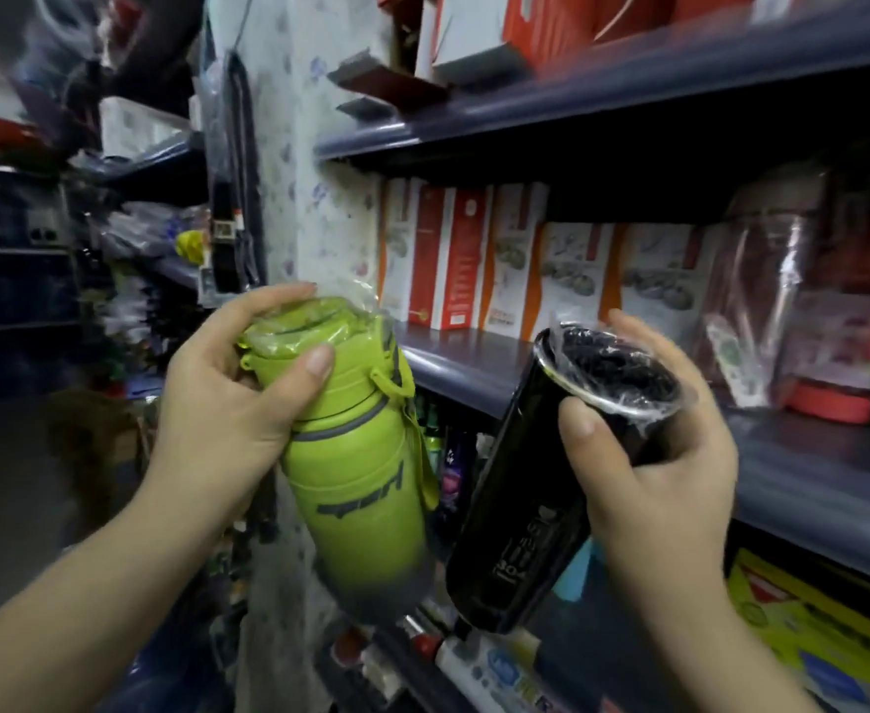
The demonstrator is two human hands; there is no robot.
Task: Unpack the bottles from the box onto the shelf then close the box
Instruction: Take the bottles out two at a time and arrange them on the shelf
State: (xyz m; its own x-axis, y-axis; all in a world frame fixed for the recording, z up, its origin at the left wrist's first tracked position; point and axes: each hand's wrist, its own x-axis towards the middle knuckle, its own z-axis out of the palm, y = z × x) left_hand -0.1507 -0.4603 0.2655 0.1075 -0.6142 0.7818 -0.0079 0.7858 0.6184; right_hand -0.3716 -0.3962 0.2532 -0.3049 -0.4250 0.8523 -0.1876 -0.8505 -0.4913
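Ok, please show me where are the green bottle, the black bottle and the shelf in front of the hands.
green bottle [356,470]: head view, on its body below the lid.
black bottle [520,506], head view, on its dark side wall.
shelf [474,362]: head view, on its bare front edge.

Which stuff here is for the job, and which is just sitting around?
For the job:
- lime green plastic-wrapped bottle, in the left hand
- black plastic-wrapped bottle, in the right hand
- dark blue-grey shelf in front

Just sitting around:
- red and white cardboard boxes at the back of the shelf
- dark red wrapped flask at the right
- small bottles on the shelf below
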